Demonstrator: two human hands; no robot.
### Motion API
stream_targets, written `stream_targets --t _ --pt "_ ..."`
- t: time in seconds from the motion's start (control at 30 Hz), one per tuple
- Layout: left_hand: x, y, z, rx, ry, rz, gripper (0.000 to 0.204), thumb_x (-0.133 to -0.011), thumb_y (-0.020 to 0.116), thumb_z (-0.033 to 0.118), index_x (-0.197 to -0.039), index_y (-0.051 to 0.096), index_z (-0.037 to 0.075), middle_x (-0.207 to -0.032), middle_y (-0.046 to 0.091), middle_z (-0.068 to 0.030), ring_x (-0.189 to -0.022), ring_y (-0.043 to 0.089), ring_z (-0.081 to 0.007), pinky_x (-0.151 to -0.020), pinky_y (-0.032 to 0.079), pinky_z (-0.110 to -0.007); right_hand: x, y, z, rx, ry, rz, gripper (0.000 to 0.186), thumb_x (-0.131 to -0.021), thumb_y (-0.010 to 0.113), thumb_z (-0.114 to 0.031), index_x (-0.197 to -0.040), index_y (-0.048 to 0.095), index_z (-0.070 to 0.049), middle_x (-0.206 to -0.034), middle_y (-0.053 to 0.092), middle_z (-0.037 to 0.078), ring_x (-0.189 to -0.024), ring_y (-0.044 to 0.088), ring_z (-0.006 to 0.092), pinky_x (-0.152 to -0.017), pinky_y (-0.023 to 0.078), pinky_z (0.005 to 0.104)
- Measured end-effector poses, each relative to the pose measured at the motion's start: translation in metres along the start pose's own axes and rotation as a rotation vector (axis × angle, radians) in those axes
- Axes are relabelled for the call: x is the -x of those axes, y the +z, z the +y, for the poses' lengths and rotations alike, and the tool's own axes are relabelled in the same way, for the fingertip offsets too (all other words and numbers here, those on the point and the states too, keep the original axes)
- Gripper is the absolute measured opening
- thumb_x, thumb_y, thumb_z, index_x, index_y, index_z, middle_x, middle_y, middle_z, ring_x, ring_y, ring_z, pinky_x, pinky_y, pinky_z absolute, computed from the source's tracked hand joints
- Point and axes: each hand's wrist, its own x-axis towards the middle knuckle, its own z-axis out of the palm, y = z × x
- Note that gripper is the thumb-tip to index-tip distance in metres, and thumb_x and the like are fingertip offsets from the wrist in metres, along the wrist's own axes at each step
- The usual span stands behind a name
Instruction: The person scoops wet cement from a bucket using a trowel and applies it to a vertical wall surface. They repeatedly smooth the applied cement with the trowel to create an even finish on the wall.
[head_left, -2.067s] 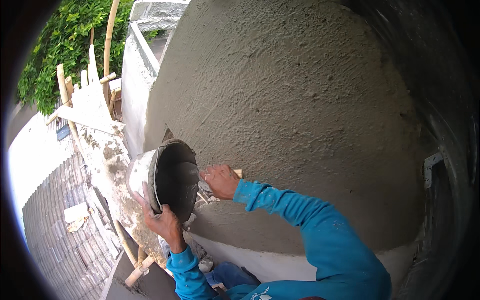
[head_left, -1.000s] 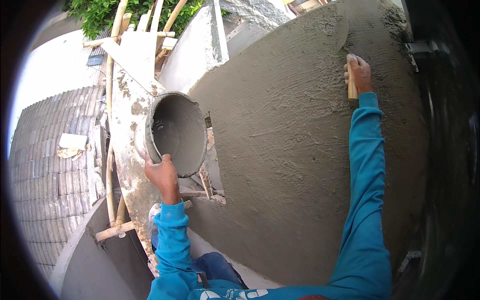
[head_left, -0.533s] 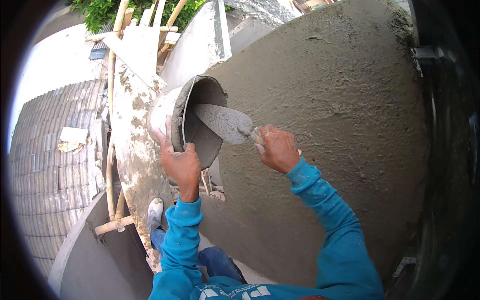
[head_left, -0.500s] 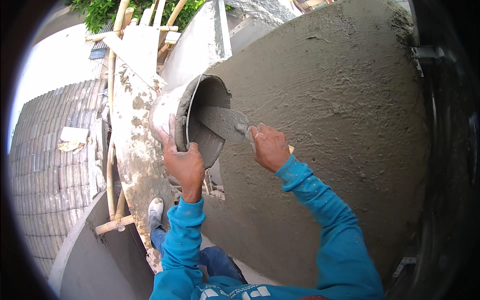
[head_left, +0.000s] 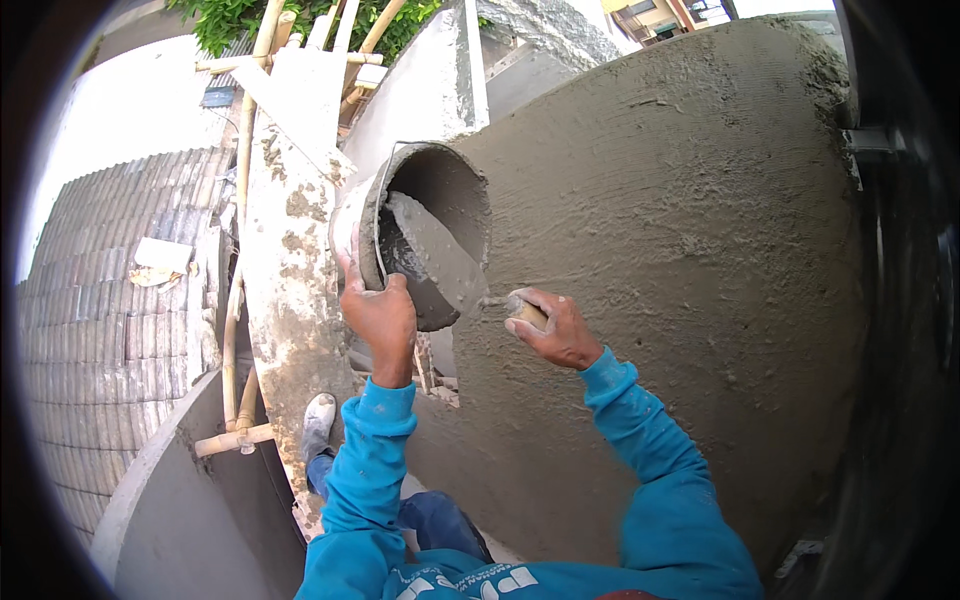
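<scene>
My left hand (head_left: 382, 322) grips the near rim of a bucket (head_left: 455, 205), which is tilted with its mouth toward the plastered wall (head_left: 650, 260). Grey mortar coats the bucket's inside, and a thin wire handle lies along its rim. In my right hand (head_left: 553, 328) is the wooden handle of a trowel (head_left: 445, 258). Its mortar-smeared blade reaches into the bucket's mouth, its tip near the left inner side. The wall beside both hands is covered in rough, wet-looking grey mortar.
A mortar-splashed plank (head_left: 290, 290) runs along the left, with my shoe (head_left: 319, 420) on it. Bamboo poles (head_left: 238, 330) stand beyond its edge. Lower down lies a corrugated roof (head_left: 120, 300). A curved grey wall (head_left: 180, 490) rises at the lower left.
My right hand has moved right and down, and the trowel blade has turned to show a broad, mortar-smeared face. The bucket and my left hand appear slightly farther right as the view shifts.
</scene>
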Motion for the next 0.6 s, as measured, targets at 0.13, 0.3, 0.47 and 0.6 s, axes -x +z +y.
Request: stream_targets --t 0.13,0.3,0.47,0.6 --pt "-0.016 -0.016 -0.001 -0.059 -0.065 0.079 0.078 -0.068 0.064 0.002 -0.141 0.039 -0.012 -0.092 0.069 -0.0171 -0.077 0.062 -0.017 -0.074 0.051 -0.031 -0.022 -0.109 -0.017 -0.382 0.262 -0.038 0.055 -0.092 0.064 -0.033 -0.128 0.052 0.007 -0.092 0.064 0.011 -0.071 0.062 0.0132 -0.057 0.054 0.0266" --pt "-0.024 -0.052 -0.028 -0.092 0.056 0.122 0.066 -0.074 0.057 -0.003 -0.137 0.042 -0.016 -0.101 0.063 -0.0134 -0.078 0.054 -0.0132 -0.073 0.048 -0.027 -0.076 -0.277 0.006 -0.133 0.283 0.523 0.037 -0.099 0.055 -0.03 -0.12 0.056 0.0 -0.082 0.057 0.002 -0.058 0.054 0.005 -0.044 0.049 0.0195" --pt "-0.021 -0.13 -0.059 -0.073 -0.071 0.162 0.073 -0.075 0.056 -0.006 -0.145 0.035 -0.011 -0.116 0.061 -0.0168 -0.096 0.059 -0.0194 -0.087 0.047 -0.028 -0.078 -0.365 -0.012 -0.121 0.208 0.58 0.039 -0.1 0.053 -0.035 -0.125 0.055 -0.004 -0.084 0.057 0.002 -0.059 0.053 0.0048 -0.046 0.05 0.019" --pt "-0.008 -0.193 -0.098 0.001 -0.175 0.195 0.064 -0.079 0.056 -0.006 -0.141 0.041 -0.01 -0.12 0.059 -0.0149 -0.095 0.058 -0.0187 -0.086 0.047 -0.03 -0.1 -0.334 -0.027 -0.013 0.433 0.366 0.04 -0.099 0.054 -0.036 -0.122 0.054 -0.003 -0.083 0.057 0.003 -0.06 0.053 0.0064 -0.046 0.049 0.0211"
